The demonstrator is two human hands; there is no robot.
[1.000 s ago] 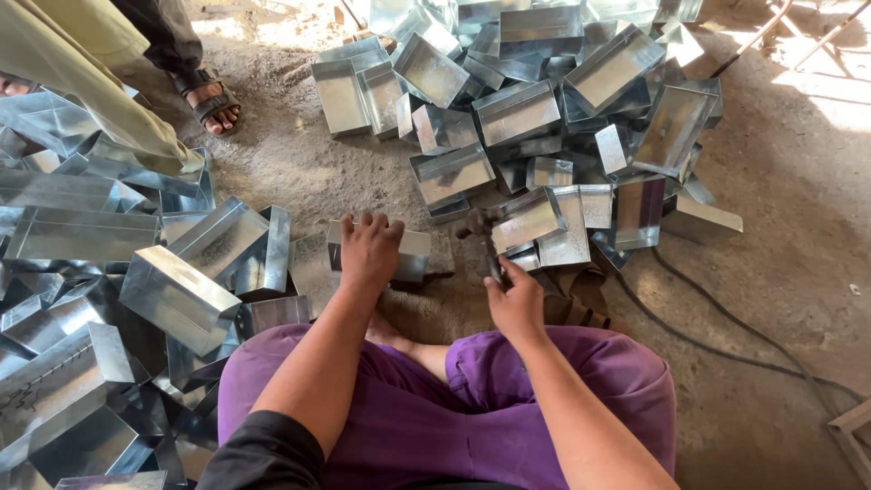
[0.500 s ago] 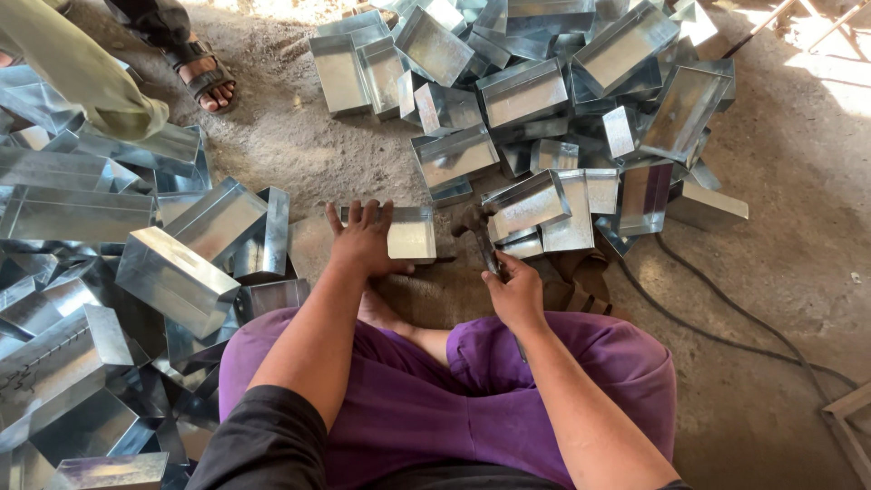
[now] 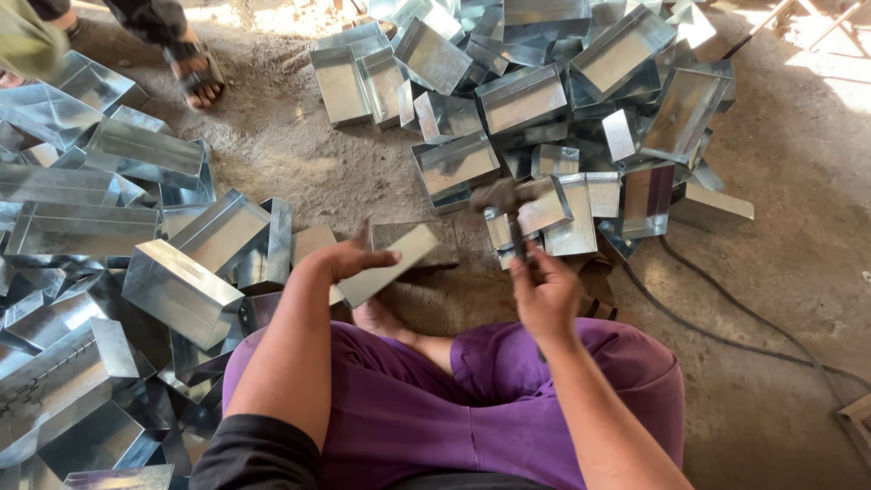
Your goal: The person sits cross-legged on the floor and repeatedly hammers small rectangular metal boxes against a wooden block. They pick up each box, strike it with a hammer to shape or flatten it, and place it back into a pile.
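Note:
I sit cross-legged in purple trousers on a dirt floor. My left hand (image 3: 349,259) grips a folded sheet-metal piece (image 3: 392,263), tilted on edge over a dark block on the ground in front of me. My right hand (image 3: 543,292) holds the handle of a hammer (image 3: 504,201), raised so that its dark head hangs blurred above and to the right of the metal piece. The hammer head is apart from the piece.
Shiny open metal boxes lie heaped on the left (image 3: 181,290) and across the top right (image 3: 526,100). Another person's sandalled foot (image 3: 195,68) stands at the top left. A black cable (image 3: 726,327) runs over the ground on the right.
My left hand has turned the metal piece up onto its edge. My right hand has lifted the hammer from low by the ground to a raised position.

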